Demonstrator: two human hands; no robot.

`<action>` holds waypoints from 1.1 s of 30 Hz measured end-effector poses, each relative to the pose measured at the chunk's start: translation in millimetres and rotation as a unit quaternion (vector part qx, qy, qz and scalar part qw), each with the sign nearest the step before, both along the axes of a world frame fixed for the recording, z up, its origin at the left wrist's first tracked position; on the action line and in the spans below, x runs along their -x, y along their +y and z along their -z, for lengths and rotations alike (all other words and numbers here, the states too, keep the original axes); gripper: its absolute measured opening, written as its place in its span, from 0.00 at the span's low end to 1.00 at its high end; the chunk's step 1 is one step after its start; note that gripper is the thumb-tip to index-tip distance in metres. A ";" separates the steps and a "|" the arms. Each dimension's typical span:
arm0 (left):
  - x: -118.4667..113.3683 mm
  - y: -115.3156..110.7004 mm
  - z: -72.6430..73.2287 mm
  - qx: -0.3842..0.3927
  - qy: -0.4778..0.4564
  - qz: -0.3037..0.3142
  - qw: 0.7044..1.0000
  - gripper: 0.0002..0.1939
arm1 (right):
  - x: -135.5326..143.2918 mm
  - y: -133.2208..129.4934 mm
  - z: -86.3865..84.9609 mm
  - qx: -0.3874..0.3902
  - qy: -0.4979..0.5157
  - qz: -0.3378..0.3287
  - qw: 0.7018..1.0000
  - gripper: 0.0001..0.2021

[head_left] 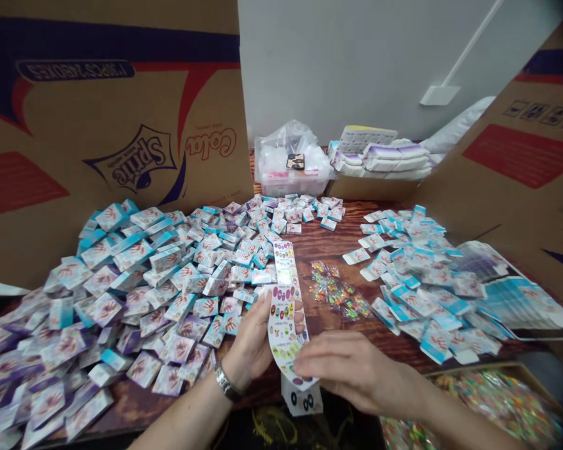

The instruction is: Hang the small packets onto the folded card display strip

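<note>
A long strip of stickers (285, 312), printed with rows of small colourful pictures, stretches away from me over the table's front edge. My left hand (253, 334), with a metal band at its wrist, grips the strip from the left, its fingertips showing at the strip's right side. At the near end, my right hand (342, 369) has its fingers closed on the strip, the thumb hidden. Under that end hangs a pale sheet with black oval marks (303, 399). Just beyond my right hand lie small clear packets of coloured beads (338, 290).
Small filled boxes (169, 269) are heaped across the left. Flattened or part-folded boxes (417, 281) spread over the right. Large cartons (122, 112) wall both sides. A plastic tub (293, 181) stands at the back. A carton of bead packets (502, 400) sits front right.
</note>
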State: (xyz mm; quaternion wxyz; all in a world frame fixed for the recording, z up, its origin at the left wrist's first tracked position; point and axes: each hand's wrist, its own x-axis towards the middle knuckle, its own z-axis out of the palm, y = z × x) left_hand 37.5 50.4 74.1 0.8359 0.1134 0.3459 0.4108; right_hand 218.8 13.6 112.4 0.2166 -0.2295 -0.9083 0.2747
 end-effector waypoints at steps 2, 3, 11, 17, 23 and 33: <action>-0.8 -3.0 -2.4 -0.003 -0.030 0.019 0.999 0.27 | 1.5 1.5 -1.7 0.013 -0.009 -0.006 1.000 0.16; -0.7 -4.1 -3.4 -0.008 -0.031 0.023 0.999 0.29 | 2.5 2.1 -3.7 0.016 -0.018 -0.019 1.000 0.15; 5.6 -10.0 3.9 -0.125 0.127 0.024 0.984 0.22 | 1.3 15.6 -13.8 0.043 0.049 0.096 0.993 0.14; 11.1 -16.0 3.5 -0.318 0.249 0.114 0.908 0.14 | 3.4 57.7 9.4 0.061 0.077 0.301 0.949 0.10; 3.2 -14.6 9.4 -0.165 0.143 0.077 0.973 0.11 | 15.5 39.6 20.7 -0.145 0.087 0.280 0.945 0.12; 5.1 -8.8 11.2 -0.097 0.031 0.049 0.994 0.09 | 20.1 11.2 43.5 -0.254 -0.027 0.198 0.946 0.12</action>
